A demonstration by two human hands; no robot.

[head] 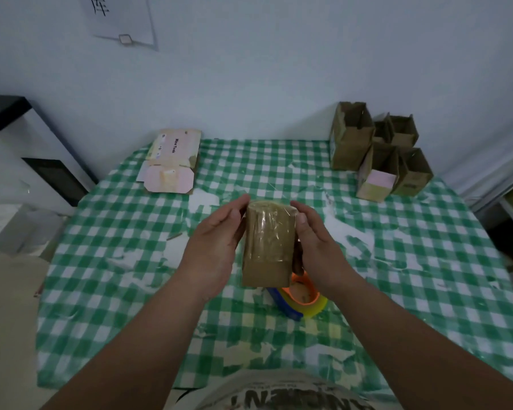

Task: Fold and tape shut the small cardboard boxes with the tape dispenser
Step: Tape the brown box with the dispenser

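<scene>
Brown cardboard, wrapped in clear tape: the small box (267,247) sits lifted between my left hand (216,244) and right hand (317,247), both gripping its sides above the green checked tablecloth (427,276). Beneath lies the orange-and-blue tape dispenser (299,300); folded brown boxes (379,149) stand far right.

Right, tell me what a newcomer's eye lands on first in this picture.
First, the small cardboard box at the centre, wrapped in shiny clear tape and held between the left hand and the right hand above the green checked tablecloth. Just below it the bright orange, yellow and blue tape dispenser lies on the cloth. At the far right corner stands a cluster of open boxes.
</scene>
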